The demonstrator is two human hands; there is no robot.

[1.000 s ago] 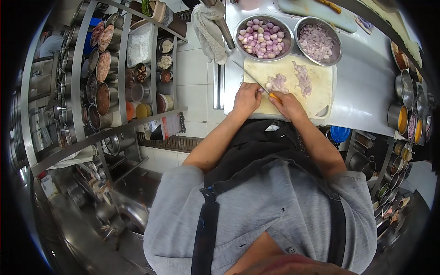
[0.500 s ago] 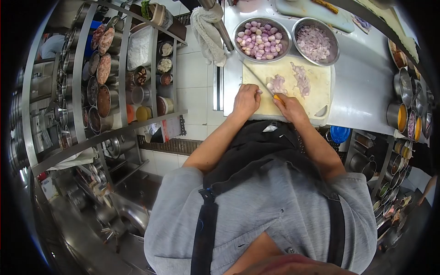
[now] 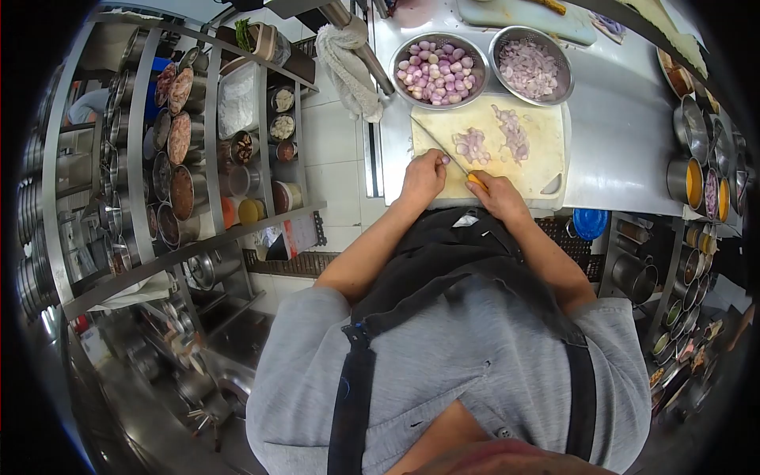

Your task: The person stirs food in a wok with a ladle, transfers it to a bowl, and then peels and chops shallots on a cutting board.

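My left hand [image 3: 423,177] rests at the near-left edge of the pale cutting board [image 3: 542,146], fingers curled and pinching a small shallot [image 3: 445,160], mostly hidden by the fingertips. My right hand [image 3: 502,196] grips the yellow handle of a knife [image 3: 445,149]. The knife's long narrow blade lies slantwise over the board, its tip toward the far-left corner. Beyond the blade are two heaps of chopped shallots, a nearer heap [image 3: 471,146] and a longer heap [image 3: 513,136] to its right.
Behind the board stand a metal colander [image 3: 478,55] of whole peeled shallots and another colander [image 3: 565,75] of chopped ones. A pale green board [image 3: 522,20] lies farther back. A towel [image 3: 348,75] hangs on a pipe at left. Metal shelving [image 3: 142,158] with food containers fills the left side.
The view has shifted slightly, so the board and colanders appear a little to the left. Both hands keep their grips, and the nearer heap shows more clearly apart from the knife.
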